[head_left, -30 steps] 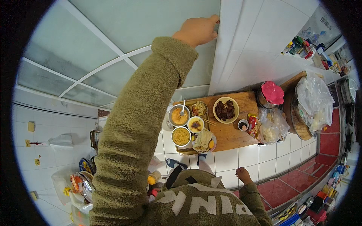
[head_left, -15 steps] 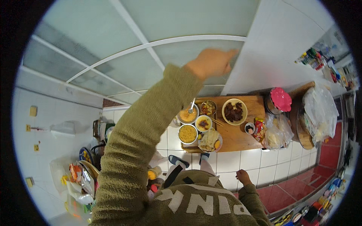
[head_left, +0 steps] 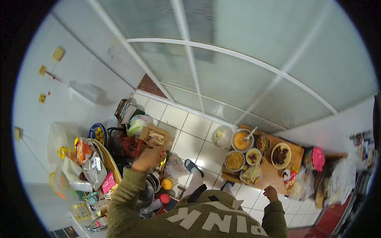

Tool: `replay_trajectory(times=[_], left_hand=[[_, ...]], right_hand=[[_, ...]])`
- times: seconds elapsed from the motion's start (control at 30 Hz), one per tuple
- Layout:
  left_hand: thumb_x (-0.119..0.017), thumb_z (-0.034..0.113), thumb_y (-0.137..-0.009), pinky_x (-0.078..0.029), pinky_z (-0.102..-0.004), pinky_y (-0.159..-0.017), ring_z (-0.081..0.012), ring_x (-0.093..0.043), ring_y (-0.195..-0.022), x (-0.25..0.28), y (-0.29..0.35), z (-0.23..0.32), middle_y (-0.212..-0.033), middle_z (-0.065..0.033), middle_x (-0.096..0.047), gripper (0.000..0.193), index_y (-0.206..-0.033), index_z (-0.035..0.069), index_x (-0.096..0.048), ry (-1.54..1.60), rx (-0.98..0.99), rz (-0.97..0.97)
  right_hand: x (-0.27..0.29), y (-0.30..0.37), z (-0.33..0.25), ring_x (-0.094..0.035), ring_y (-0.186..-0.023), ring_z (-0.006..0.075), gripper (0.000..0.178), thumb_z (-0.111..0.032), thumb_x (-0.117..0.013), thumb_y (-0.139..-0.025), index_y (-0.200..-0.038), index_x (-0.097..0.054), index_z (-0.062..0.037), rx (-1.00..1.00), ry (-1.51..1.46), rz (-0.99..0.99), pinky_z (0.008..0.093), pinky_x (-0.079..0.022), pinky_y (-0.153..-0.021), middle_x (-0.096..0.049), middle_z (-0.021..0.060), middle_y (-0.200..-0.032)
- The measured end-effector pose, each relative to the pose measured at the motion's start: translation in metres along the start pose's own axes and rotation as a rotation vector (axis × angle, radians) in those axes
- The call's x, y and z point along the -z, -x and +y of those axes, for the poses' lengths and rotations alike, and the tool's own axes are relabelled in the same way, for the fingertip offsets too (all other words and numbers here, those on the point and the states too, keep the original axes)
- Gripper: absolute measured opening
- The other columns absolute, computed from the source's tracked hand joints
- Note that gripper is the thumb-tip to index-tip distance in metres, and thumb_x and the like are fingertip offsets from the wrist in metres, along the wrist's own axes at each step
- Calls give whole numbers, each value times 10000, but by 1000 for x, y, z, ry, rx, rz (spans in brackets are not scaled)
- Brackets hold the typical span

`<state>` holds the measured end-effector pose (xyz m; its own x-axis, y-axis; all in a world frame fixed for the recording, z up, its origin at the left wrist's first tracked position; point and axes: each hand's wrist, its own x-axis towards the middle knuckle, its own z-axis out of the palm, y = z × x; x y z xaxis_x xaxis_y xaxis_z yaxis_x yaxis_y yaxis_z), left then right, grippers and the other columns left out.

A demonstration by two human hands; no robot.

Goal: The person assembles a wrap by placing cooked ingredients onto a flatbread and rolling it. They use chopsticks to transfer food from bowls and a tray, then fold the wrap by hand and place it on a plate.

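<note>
My left hand (head_left: 147, 159) is over the cluttered items on the left, just below an open cardboard box (head_left: 155, 135) with wrapped packets in it. Its fingers are blurred against the red and yellow things behind them, so I cannot make out their grip. My right hand (head_left: 271, 193) hangs beside my body with its fingers curled in and nothing visible in them. Nearest to it is the wooden table (head_left: 270, 179), where a plate of flat pieces (head_left: 251, 174), a bowl of noodles (head_left: 235, 160) and a bowl of dark meat (head_left: 281, 155) stand.
An orange-filled bowl (head_left: 240, 141) with a spoon stands at the table's far left. To its right are plastic bags (head_left: 300, 184) and a pink-topped container (head_left: 318, 158). A yellow-lidded jar (head_left: 168, 183) stands near my feet. Glass panels (head_left: 238, 75) rise behind.
My view has turned left. My left arm has come down from in front of the glass panels to the clutter on the left. The right hand stays low at my side.
</note>
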<state>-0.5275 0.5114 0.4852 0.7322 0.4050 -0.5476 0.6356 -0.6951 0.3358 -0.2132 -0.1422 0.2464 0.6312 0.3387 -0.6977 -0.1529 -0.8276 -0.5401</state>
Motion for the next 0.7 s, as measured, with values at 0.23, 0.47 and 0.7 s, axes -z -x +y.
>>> replay_trajectory(times=[0.23, 0.47, 0.7], left_hand=[[-639, 303, -934, -525, -490, -739, -409, -667, -891, -39, 96, -141, -1020, -229, -679, 593, -1419, 21, -445, 317, 174, 87], [-663, 325, -912, -531, -480, -771, -409, -669, -911, -54, 122, -204, -1035, -228, -675, 656, -1439, 12, -428, 462, 311, 187], [-626, 356, -935, -533, -473, -823, -424, -657, -988, -42, 89, -243, -1048, -219, -691, 638, -1441, 21, -430, 603, 415, 234]], right_hand=[[-106, -59, -268, -655, -772, 268, 247, -215, -546, -980, -1077, -624, -3, 390, 672, -232, 430, -527, -660, -663, 152, -844], [-201, -59, -516, -632, -682, 276, 252, -140, -491, -1001, -1192, -589, -8, 508, 475, -372, 426, -501, -616, -632, 166, -797], [-236, -147, -600, -650, -770, 328, 253, -148, -501, -988, -1184, -605, -27, 609, 669, -365, 457, -512, -720, -658, 184, -945]])
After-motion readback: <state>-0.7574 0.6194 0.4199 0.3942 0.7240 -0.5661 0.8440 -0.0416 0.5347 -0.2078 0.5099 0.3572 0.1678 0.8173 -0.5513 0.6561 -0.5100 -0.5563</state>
